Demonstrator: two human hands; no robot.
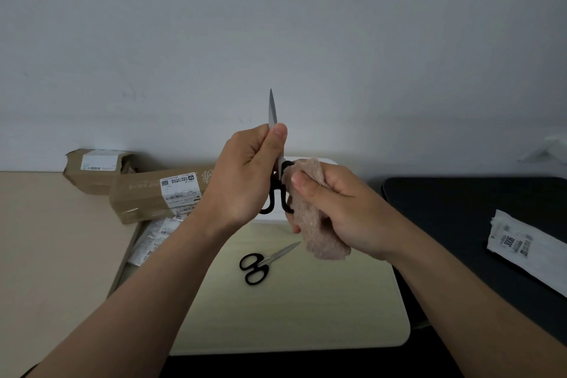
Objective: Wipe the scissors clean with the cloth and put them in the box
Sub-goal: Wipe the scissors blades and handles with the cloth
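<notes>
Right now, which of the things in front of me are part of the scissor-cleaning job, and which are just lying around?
In the job: held scissors in the left hand; cloth in the right hand; spare scissors on the pale mat.
Lying about: cardboard parcels; white labelled bag on the dark mat.

Lighting is soft, even and rather dim, its source outside the view. The wall [282,24] grades from pale at its lower edge to darker grey at the upper corners. Shadows are faint: a diffuse one sits under the lying scissors [270,258]. Wide-angle distortion bows the frame edges. Label print on the cardboard box [147,196] reads soft.
</notes>
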